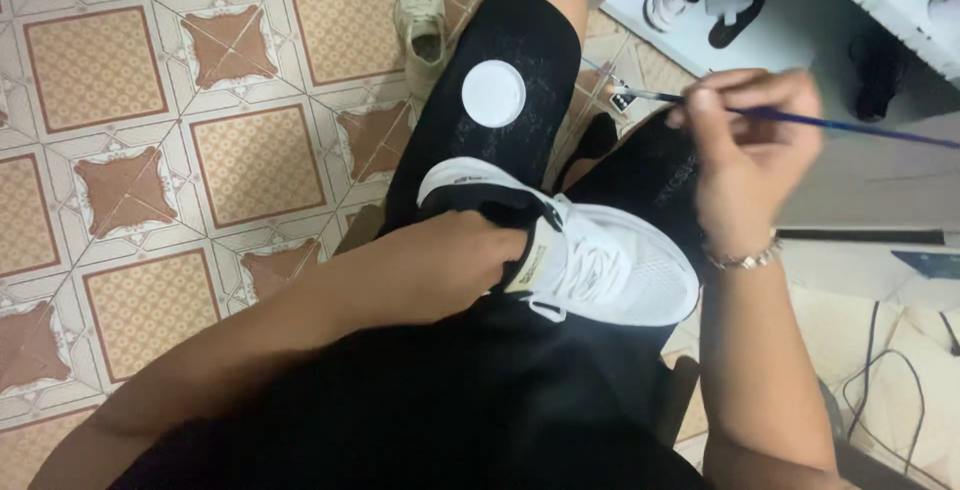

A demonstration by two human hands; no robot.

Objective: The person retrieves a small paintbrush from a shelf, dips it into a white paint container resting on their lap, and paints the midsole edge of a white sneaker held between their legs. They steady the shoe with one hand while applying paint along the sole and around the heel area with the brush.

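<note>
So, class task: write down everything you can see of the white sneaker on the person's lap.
The white sneaker lies on the black shorts, toe pointing right, tilted on its side. The upper looks like white mesh, with white laces, a black collar lining and a pale tongue label. The left hand is pushed into its opening, holding it. The right hand, with a thin blue brush, is above it, not touching.

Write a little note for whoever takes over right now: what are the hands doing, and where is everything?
Left hand: tucked inside the white sneaker, steadying it on the lap.
Right hand: holds a thin blue-handled brush, lifted clear of the shoe.
A round white lid rests on the left thigh.
A beige shoe lies on the tiled floor.
Done: no paint shows on the sneaker.
Left: cannot tell.
</note>
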